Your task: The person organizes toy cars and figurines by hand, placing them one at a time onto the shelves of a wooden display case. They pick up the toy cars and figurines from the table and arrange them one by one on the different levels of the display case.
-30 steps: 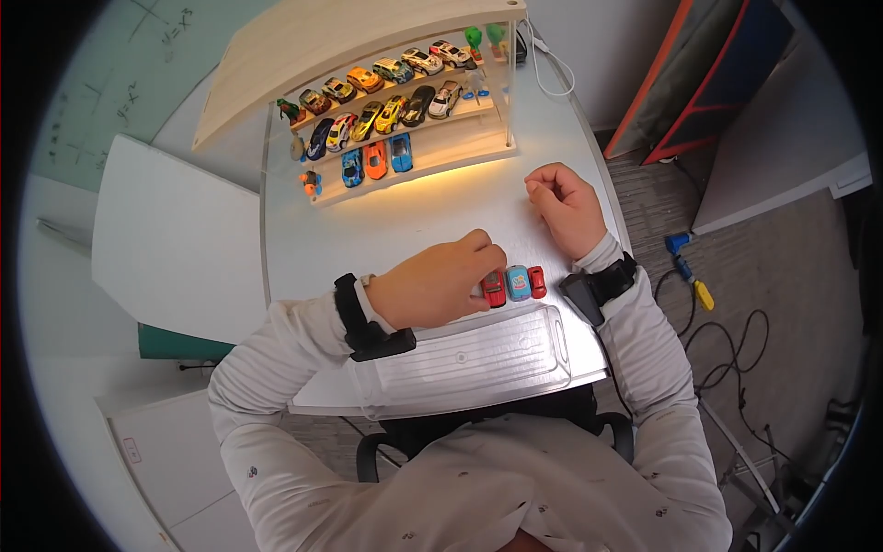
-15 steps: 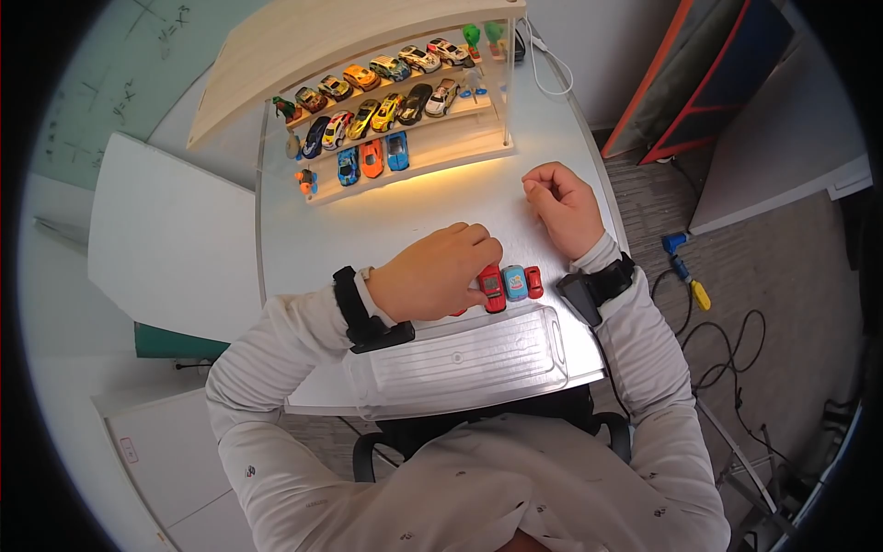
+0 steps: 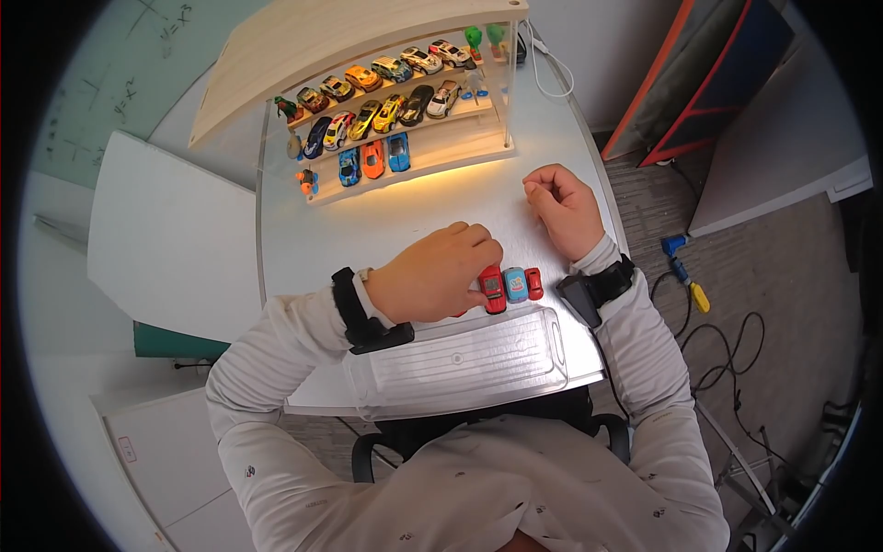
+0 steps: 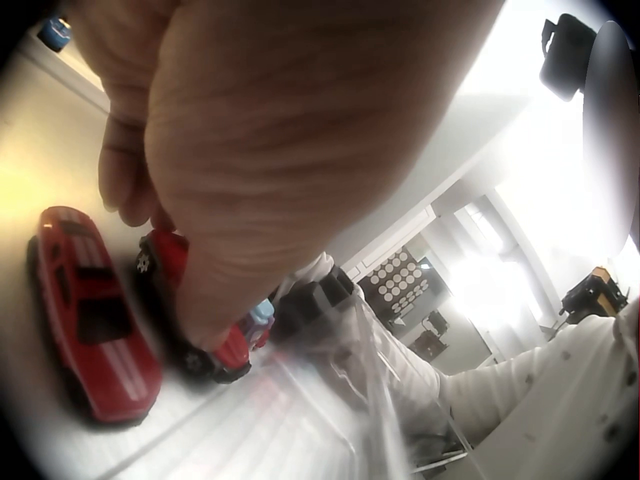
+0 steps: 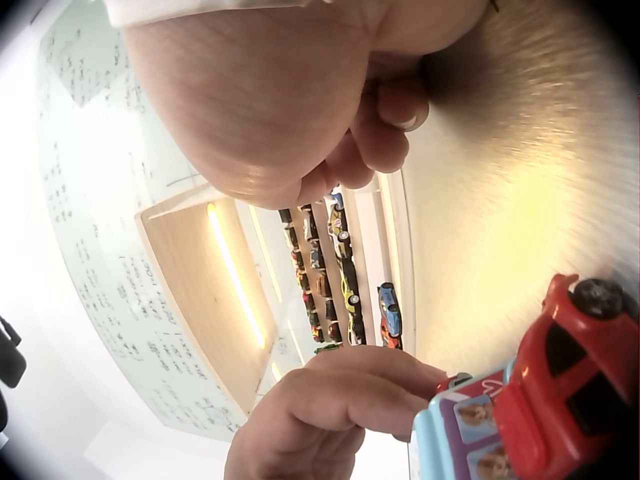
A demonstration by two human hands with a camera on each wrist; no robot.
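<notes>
My left hand (image 3: 432,273) pinches a red toy car (image 3: 494,293) between thumb and fingers, on the table. Right beside that car stands a light-blue toy van (image 3: 516,285) with a printed roof, then a smaller red toy car (image 3: 535,284). Another red toy car (image 4: 95,320), with pale stripes, shows in the left wrist view; in the head view my left hand covers nearly all of it. Beyond the row, my right hand (image 3: 566,212) rests on the table with its fingers loosely curled and nothing held.
A lit wooden display case (image 3: 423,175) with rows of toy cars stands at the back. A clear plastic tray (image 3: 460,359) lies along the table's front edge, close to the toy cars. A white cable (image 3: 556,87) runs behind at the right.
My left hand has shifted slightly, and the pinched red car now sits a little nearer the tray and the blue van. A bit of another red car has appeared beneath that hand. My right hand stays.
</notes>
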